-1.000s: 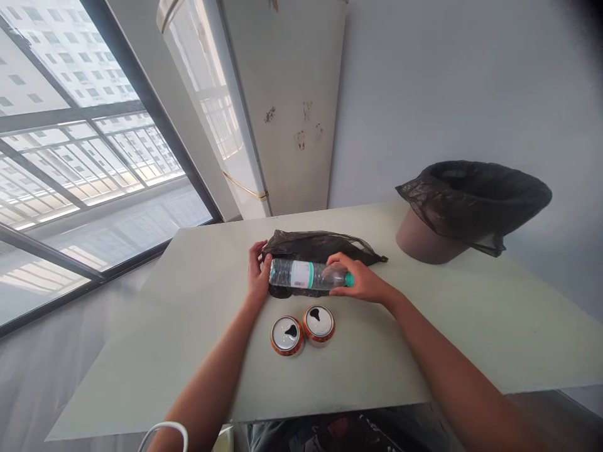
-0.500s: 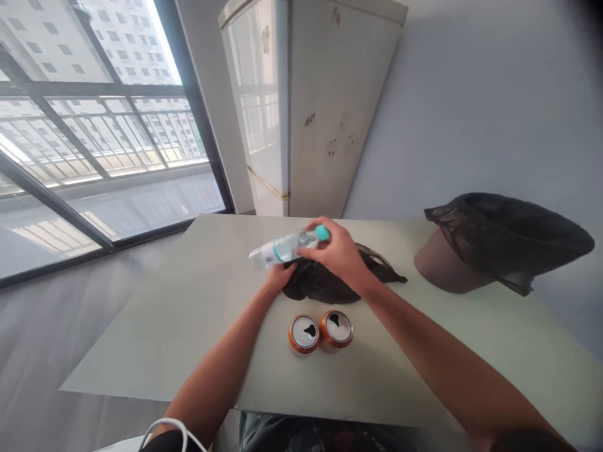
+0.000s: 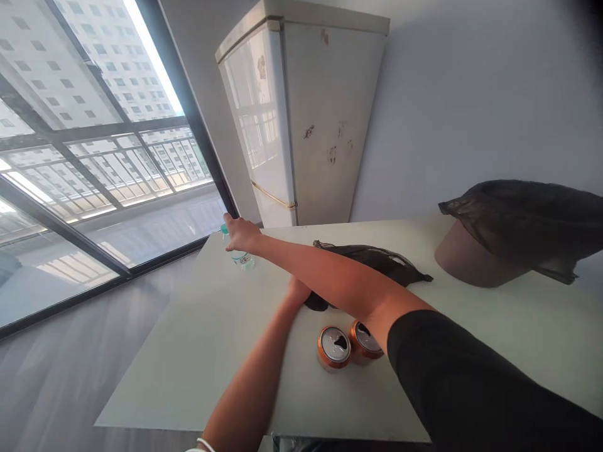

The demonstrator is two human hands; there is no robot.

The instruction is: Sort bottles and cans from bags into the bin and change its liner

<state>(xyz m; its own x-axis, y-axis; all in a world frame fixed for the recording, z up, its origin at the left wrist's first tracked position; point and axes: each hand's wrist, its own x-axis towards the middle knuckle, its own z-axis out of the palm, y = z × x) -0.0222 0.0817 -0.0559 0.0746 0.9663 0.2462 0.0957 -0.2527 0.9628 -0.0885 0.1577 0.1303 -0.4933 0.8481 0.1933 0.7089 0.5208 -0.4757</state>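
Observation:
My right hand [image 3: 242, 234] reaches across to the far left corner of the table, its fingers around the upper part of a clear plastic bottle [image 3: 244, 260] with a teal cap. The bottle stands slightly tilted at the tabletop. My left hand [image 3: 298, 290] is closed at the left end of a black plastic bag [image 3: 372, 256] lying on the table; my right forearm crosses above and hides part of both. Nearer to me are two opened orange drink cans, one left [image 3: 334, 347] and one right [image 3: 366, 341], upright side by side. The right can is partly covered by my right arm.
A brown bin [image 3: 471, 256] lined with a black bag [image 3: 527, 213] stands at the table's right side. Behind the pale table [image 3: 198, 358] is a white fridge [image 3: 325, 125] with worn marks. Glass doors [image 3: 94, 188] are on the left.
My right hand has carried the bottle from above the black bag to the far left corner, turning it upright. My left hand stays at the bag. The view has shifted a little.

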